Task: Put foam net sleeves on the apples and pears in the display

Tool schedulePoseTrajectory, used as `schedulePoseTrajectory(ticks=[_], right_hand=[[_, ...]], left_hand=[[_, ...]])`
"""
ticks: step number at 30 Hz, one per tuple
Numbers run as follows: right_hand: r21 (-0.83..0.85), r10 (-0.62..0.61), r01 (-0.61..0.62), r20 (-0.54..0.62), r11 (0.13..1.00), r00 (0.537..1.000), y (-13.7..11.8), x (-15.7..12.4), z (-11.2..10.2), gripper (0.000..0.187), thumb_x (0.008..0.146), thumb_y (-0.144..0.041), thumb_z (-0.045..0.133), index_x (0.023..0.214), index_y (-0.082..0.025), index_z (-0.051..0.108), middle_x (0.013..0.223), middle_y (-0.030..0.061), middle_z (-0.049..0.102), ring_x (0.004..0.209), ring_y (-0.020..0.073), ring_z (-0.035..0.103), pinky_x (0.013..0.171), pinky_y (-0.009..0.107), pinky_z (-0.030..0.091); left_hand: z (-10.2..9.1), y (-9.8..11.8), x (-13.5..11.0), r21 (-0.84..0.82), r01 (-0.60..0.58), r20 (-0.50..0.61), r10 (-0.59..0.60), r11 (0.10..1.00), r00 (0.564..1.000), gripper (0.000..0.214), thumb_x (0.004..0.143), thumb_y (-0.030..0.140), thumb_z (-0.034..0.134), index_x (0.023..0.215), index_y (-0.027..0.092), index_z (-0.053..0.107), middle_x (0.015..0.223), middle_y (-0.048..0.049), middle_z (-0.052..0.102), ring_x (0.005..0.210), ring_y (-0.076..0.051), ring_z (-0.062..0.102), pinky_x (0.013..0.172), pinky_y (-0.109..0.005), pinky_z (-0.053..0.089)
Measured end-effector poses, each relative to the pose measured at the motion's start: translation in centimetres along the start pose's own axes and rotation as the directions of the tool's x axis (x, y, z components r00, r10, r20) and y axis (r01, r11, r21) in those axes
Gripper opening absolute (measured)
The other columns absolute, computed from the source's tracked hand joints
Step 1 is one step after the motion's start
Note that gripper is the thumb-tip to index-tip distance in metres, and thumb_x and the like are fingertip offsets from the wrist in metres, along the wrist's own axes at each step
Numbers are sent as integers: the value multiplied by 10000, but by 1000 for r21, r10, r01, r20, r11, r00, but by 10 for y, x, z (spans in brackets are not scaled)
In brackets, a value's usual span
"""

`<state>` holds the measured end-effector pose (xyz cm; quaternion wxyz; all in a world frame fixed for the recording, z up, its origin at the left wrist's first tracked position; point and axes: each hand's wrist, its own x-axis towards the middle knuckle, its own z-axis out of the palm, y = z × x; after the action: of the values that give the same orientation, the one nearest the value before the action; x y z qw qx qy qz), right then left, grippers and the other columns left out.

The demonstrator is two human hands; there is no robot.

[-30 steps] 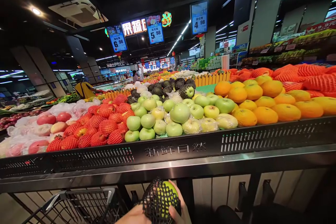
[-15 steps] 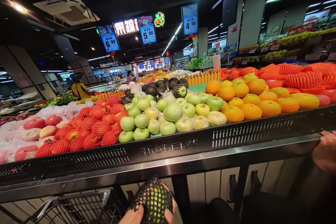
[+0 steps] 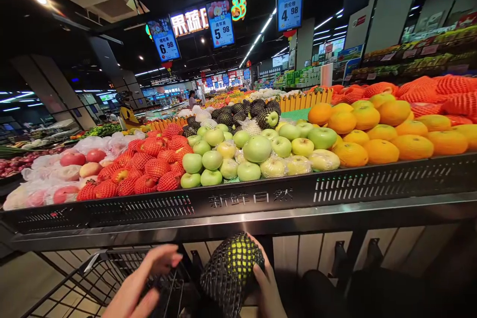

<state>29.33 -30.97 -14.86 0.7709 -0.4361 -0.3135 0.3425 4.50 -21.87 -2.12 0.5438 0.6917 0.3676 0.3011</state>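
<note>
A green apple in a black foam net (image 3: 241, 259) is in front of me, below the front edge of the fruit stand. My right hand (image 3: 265, 280) wraps it from the right, the thumb on its near side. The net's loose part hangs down at the lower left of the fruit. To the left, apart from the net, my left hand (image 3: 143, 283) is open with nothing in it, its fingers spread and slightly blurred. Bare green apples (image 3: 257, 149) lie heaped on the stand beyond, with more black-netted apples (image 3: 233, 114) behind them.
A wire shopping cart (image 3: 112, 263) stands under my left hand. The stand's black front rail (image 3: 246, 196) runs across the view. Red-netted fruit (image 3: 149, 166) lies left and oranges (image 3: 382, 151) right. Far left stands a person in yellow (image 3: 127, 115); price screens (image 3: 219, 22) hang above.
My left hand has let go of the netted apple and moved left. My right hand keeps hold of it. Another person's hand at the right edge is out of view now.
</note>
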Motion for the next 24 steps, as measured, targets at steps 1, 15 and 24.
schedulePoseTrajectory(ticks=[1,15,24], right_hand=[[14,-16,16,11,1000,1000,1,2,-1,587,808,-634,552,1295,-309,592,1350,61,593,1258,329,533,1048,478,441],[-6,28,-29,-105,1000,994,10,-6,5,501,886,-571,503,1201,-216,664,1283,88,641,1238,291,551,1076,420,419],[-178,-281,286,55,941,958,-3,-3,-9,349,936,-431,481,894,-224,759,960,79,729,961,248,666,914,370,522]], left_hand=[[14,0,12,-72,-14,-42,11,997,999,679,728,646,645,1297,283,572,1373,-100,576,1288,-401,462,1093,-512,338],[117,-29,49,-594,678,576,-359,433,734,658,801,673,559,1118,106,663,997,-166,741,1022,-351,679,888,-492,518],[122,-55,47,-639,501,427,-271,584,862,566,771,431,738,1262,188,596,1169,-81,708,1237,-267,568,1107,-356,352]])
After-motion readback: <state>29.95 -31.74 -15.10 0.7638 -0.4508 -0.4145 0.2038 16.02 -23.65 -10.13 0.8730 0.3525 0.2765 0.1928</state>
